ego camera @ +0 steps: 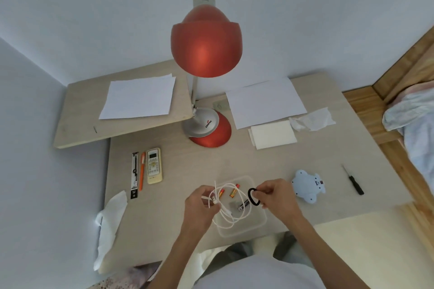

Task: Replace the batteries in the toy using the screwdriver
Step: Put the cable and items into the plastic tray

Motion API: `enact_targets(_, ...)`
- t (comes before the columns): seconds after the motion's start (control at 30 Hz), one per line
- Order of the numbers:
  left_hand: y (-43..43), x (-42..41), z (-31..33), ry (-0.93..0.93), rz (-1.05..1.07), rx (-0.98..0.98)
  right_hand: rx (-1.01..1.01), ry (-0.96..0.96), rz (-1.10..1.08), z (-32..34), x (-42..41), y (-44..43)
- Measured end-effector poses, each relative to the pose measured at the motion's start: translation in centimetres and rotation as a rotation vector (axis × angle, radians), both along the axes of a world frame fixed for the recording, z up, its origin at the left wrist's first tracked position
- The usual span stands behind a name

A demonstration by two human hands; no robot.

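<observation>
Glossy black elastic ring (253,196) in right hand (277,195), coiled white cable (229,214) in left hand (200,204).

desk (187,166); lamp (206,129), toy (308,185), screwdriver (353,180), remote (154,166)

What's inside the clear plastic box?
Inside the clear plastic box: two orange batteries, one dark battery and part of a white cable. The hands cover some of it.
</observation>
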State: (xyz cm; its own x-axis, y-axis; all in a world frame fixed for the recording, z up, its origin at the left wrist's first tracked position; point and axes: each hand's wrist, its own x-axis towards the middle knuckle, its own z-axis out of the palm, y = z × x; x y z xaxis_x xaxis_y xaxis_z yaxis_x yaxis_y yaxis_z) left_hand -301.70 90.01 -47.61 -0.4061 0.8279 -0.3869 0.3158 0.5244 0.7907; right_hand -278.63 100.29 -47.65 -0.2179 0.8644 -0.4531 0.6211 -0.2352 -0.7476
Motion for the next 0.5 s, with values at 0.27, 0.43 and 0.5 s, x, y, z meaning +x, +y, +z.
enact_targets(0.27, -0.5, 1.4, -2.6, 0.026, -0.014, -0.044, -0.001, -0.142, 0.049, -2.9, 0.0, -2.2)
enact_targets(0.43, -0.2, 2.1, -3.4, 0.127, -0.088, -0.087, 0.032, -0.175, 0.031, -3.5, -0.9, -2.9)
enact_targets(0.5, -0.1, 2.4, -3.5, 0.174, -0.139, -0.101, 0.050, -0.192, 0.036, -3.7, -1.2, -2.9)
